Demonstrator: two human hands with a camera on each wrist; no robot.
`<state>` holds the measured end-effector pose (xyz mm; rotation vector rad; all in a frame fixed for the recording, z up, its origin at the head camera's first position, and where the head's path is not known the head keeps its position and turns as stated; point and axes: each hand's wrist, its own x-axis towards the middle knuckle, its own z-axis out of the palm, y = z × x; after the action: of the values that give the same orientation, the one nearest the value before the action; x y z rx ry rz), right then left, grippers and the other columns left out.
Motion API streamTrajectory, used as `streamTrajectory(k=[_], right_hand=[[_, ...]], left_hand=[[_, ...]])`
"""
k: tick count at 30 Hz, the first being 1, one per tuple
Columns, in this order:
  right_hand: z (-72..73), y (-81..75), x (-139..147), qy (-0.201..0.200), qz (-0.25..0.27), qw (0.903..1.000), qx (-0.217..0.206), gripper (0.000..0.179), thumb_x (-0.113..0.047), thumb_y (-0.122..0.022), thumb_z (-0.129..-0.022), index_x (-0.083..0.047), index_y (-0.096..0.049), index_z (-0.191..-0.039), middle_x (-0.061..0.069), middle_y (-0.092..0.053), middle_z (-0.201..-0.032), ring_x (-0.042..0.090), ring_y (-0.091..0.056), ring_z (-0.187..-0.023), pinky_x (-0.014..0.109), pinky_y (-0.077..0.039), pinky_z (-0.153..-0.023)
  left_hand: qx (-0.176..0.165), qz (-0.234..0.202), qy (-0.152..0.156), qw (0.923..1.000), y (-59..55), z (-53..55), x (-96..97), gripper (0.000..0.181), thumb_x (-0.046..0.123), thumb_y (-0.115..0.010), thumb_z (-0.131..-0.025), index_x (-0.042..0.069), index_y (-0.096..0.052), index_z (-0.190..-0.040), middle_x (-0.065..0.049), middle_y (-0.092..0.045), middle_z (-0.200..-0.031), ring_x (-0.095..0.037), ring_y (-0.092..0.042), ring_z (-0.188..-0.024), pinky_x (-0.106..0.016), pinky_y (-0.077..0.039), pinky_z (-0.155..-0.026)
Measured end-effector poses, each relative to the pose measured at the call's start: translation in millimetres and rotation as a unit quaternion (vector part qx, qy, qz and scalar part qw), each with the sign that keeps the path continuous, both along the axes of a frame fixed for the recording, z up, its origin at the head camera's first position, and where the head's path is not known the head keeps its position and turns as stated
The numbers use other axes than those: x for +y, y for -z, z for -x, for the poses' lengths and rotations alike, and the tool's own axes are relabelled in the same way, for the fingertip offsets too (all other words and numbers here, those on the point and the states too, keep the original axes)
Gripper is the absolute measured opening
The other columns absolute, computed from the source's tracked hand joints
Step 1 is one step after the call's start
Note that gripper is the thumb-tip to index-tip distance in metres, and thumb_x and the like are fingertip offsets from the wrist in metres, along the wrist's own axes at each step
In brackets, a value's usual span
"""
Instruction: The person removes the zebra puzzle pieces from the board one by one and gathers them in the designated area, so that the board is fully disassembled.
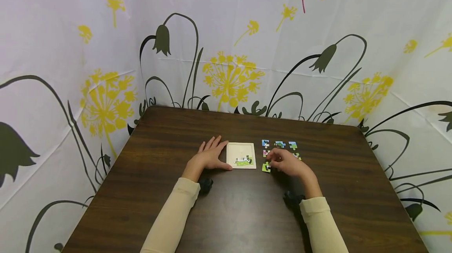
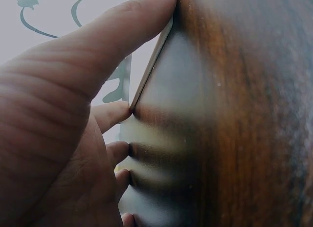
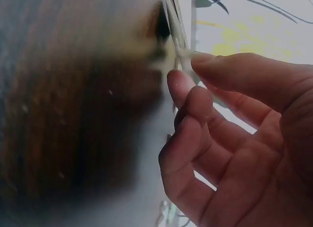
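Note:
A pale square puzzle board [image 1: 233, 151] lies flat on the table, with a green, black and white picture patch [image 1: 244, 161] in its lower right. My left hand [image 1: 208, 158] rests at the board's left side. Its fingers are spread, the thumb at the near corner and the index finger at the far one. To the right of the board, my right hand [image 1: 287, 162] is over a group of jigsaw pieces [image 1: 280, 144]. Its thumb and index finger pinch a small pale-edged puzzle piece [image 3: 183, 55], mostly hidden. Close to these fingertips is a green piece [image 1: 266, 167].
Several colourful pieces lie in loose rows; my right hand covers part of them. The dark wooden table [image 1: 240, 213] meets a flower-printed curtain [image 1: 226, 37] at its back and sides. A black wrist device [image 1: 206, 185] sits under each wrist.

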<state>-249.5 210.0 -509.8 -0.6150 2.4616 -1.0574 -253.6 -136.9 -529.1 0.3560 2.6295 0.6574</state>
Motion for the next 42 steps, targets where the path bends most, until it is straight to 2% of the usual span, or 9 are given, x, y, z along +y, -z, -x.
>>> streamTrajectory(k=[5, 8, 11, 17, 24, 36, 42], right_hand=[[-3.3, -6.8, -2, 0.025, -0.044, 0.9986, 0.017, 0.02, -0.015, -0.076, -0.099, -0.004, -0.066, -0.112, 0.007, -0.069, -0.091, 0.016, -0.059, -0.076, 0.033, -0.051, -0.068], [-6.3, -9.2, -6, 0.026, -0.066, 0.9975, -0.002, 0.029, -0.02, -0.08, -0.096, -0.002, -0.063, -0.111, 0.005, -0.063, -0.083, 0.016, -0.055, -0.071, 0.032, -0.047, -0.066], [-9.0, -9.3, -11, 0.023, -0.079, 0.9963, -0.023, 0.035, -0.021, -0.082, -0.095, -0.002, -0.06, -0.113, 0.005, -0.059, -0.082, 0.016, -0.053, -0.07, 0.032, -0.045, -0.065], [-11.4, -8.1, -14, 0.029, -0.105, 0.9939, -0.017, 0.03, -0.018, -0.081, -0.097, -0.005, -0.06, -0.114, 0.004, -0.058, -0.08, 0.016, -0.053, -0.068, 0.031, -0.044, -0.062], [-10.5, -5.5, -10, 0.022, -0.09, 0.9955, -0.016, 0.027, -0.013, -0.08, -0.096, -0.004, -0.06, -0.111, 0.004, -0.058, -0.078, 0.016, -0.052, -0.069, 0.031, -0.044, -0.064], [-7.1, -4.0, -9, 0.028, -0.095, 0.995, -0.013, 0.027, -0.014, -0.08, -0.096, -0.005, -0.06, -0.113, 0.004, -0.06, -0.08, 0.016, -0.054, -0.07, 0.03, -0.044, -0.063], [-6.4, -2.5, -6, 0.025, -0.084, 0.996, -0.018, 0.028, -0.013, -0.079, -0.096, -0.004, -0.061, -0.115, 0.006, -0.062, -0.081, 0.017, -0.055, -0.071, 0.032, -0.046, -0.064]], left_hand=[[0.004, -0.007, -0.002, 1.0, -1.5, -1.1, -0.9, 0.118, 0.066, -0.084, -0.083, 0.024, -0.022, -0.174, -0.012, -0.003, -0.183, -0.036, 0.004, -0.17, -0.065, 0.006, -0.134], [0.003, -0.008, -0.003, 1.0, -0.3, -1.0, -1.6, 0.118, 0.066, -0.084, -0.083, 0.024, -0.022, -0.174, -0.012, -0.003, -0.183, -0.036, 0.004, -0.17, -0.065, 0.006, -0.134], [0.003, -0.009, -0.003, 1.0, 1.0, -0.3, -1.9, 0.118, 0.066, -0.084, -0.083, 0.024, -0.022, -0.174, -0.012, -0.003, -0.183, -0.036, 0.004, -0.17, -0.065, 0.006, -0.134], [0.003, -0.01, -0.001, 0.9999, 2.8, 2.0, -1.6, 0.119, 0.067, -0.084, -0.083, 0.024, -0.022, -0.174, -0.011, -0.002, -0.183, -0.036, 0.005, -0.17, -0.064, 0.007, -0.134], [0.003, -0.007, 0.001, 1.0, 3.7, 2.7, -2.1, 0.119, 0.067, -0.084, -0.083, 0.024, -0.022, -0.174, -0.012, -0.002, -0.183, -0.036, 0.004, -0.17, -0.065, 0.007, -0.134], [0.004, -0.002, 0.002, 1.0, -2.2, -0.8, -0.6, 0.117, 0.066, -0.084, -0.084, 0.024, -0.022, -0.174, -0.012, -0.003, -0.183, -0.037, 0.004, -0.17, -0.065, 0.005, -0.134], [0.001, -0.005, 0.001, 1.0, -0.8, -0.4, -0.3, 0.117, 0.065, -0.084, -0.084, 0.024, -0.022, -0.174, -0.011, -0.002, -0.183, -0.036, 0.004, -0.17, -0.065, 0.006, -0.134]])
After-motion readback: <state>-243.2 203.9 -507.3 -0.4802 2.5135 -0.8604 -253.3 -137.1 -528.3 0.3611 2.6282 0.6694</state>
